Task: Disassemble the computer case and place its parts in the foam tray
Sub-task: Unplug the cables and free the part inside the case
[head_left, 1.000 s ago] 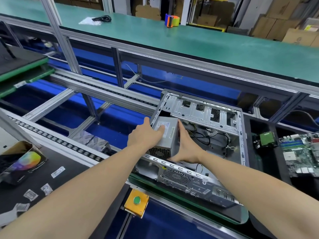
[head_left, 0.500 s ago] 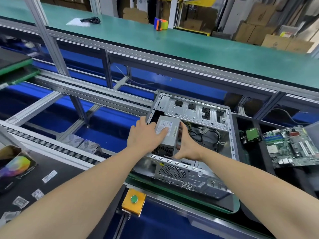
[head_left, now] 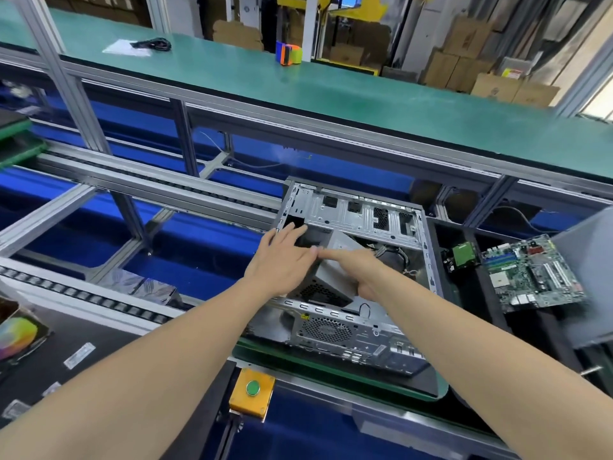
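Power supply (head_left: pixel 331 277) was held, tilted, inside the opened computer case (head_left: pixel 365 212).
The left hand (head_left: pixel 283 260) was laid flat with straight fingers against the unit's 9 o'clock side, while the right hand (head_left: pixel 360 272) was wrapped round its 3 o'clock edge, fingers curled beneath. The unit was kept over the case's 9 o'clock part. At the case's 3 o'clock, the foam tray (head_left: pixel 464 293) was seen, a motherboard (head_left: pixel 530 277) lying in it.

Fingers of the right hand (head_left: pixel 360 268) hidden beneath power supply (head_left: pixel 328 277); grey panel (head_left: pixel 590 277) cut off rightward.
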